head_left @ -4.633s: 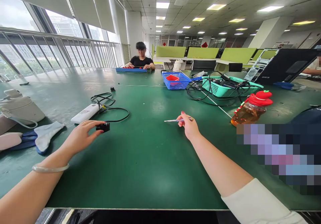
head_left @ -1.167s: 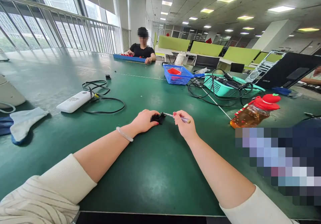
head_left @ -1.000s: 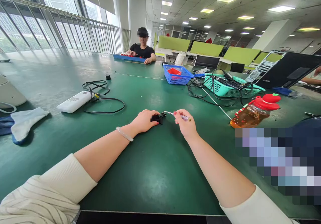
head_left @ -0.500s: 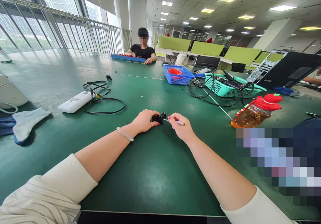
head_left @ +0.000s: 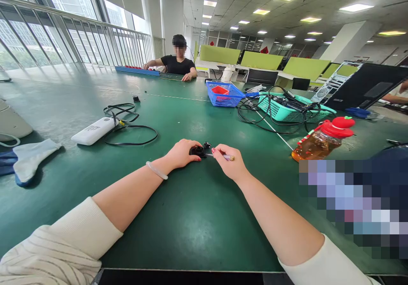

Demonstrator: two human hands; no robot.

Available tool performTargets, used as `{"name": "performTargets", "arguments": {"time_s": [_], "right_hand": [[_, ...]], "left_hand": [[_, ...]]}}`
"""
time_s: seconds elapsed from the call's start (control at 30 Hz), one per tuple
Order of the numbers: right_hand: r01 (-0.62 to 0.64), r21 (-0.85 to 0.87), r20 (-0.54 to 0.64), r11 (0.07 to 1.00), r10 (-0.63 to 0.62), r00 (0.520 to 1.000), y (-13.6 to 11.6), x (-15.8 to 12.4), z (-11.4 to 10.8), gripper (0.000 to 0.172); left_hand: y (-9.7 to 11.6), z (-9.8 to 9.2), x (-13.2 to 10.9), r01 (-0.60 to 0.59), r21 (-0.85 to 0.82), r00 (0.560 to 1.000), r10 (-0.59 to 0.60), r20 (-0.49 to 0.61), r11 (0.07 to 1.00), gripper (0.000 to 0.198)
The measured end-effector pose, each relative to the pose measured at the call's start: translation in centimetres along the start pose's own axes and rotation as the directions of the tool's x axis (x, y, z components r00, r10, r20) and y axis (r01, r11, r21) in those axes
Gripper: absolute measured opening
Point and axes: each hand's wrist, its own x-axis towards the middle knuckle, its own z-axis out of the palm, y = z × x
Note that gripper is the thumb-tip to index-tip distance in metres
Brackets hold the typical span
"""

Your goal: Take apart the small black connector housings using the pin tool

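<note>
On the green tabletop, my left hand is closed around a small black part, its thumb toward me and its fingers over the far side. The part's exact kind is too small to make out. My right hand pinches a slim screwdriver-like tool with a pale handle. A thin shaft runs left from the fingertips to the black part; whether the tip is seated in it cannot be seen. Just beyond the part's right end lies a little dark piece, possibly joined to it.
A white power bank with a black cable lies left, near a glove. Blue and teal baskets, tangled cords and a red-lidded bottle stand right. Across the table sits a person beside a blue tray.
Both hands stay at the black part, with the tool still in my right hand. The view shifts slightly. Across the table, the blue tray has moved left and the person's arm reaches out to it.
</note>
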Motion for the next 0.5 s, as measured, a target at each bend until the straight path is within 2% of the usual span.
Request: {"name": "performTargets", "arguments": {"time_s": [0.07, 0.17, 0.27, 0.4, 0.5], "right_hand": [[-0.044, 0.028, -0.009, 0.999, 0.045, 0.999, 0.1, 0.1, -0.1, 0.038], [-0.048, 0.024, 0.003, 0.999, 0.048, 0.999, 0.0, 0.0, -0.1, 0.036], [0.021, -0.034, 0.023, 0.999, -0.02, 1.0, -0.3, -0.1, 0.0, 0.036], [0.17, -0.194, 0.072, 0.966, -0.158, 0.985, -0.8, -0.2, 0.1, 0.034], [0.223, -0.254, 0.112, 0.941, -0.201, 0.973, -0.9, -0.2, 0.1, 0.032]], "left_hand": [[0.0, 0.0, 0.0, 0.01, 0.002, 1.0, -0.01, 0.002, 1.0, 0.044], [0.0, 0.0, 0.0, 0.007, 0.004, 1.0, -0.007, 0.002, 1.0, 0.045], [-0.1, 0.0, 0.0, -0.006, 0.005, 1.0, 0.006, 0.0, 1.0, 0.044], [-0.2, 0.1, 0.1, -0.024, 0.002, 1.0, 0.024, -0.004, 1.0, 0.044], [-0.3, 0.1, 0.1, -0.024, 0.002, 1.0, 0.024, -0.006, 1.0, 0.045]]}}
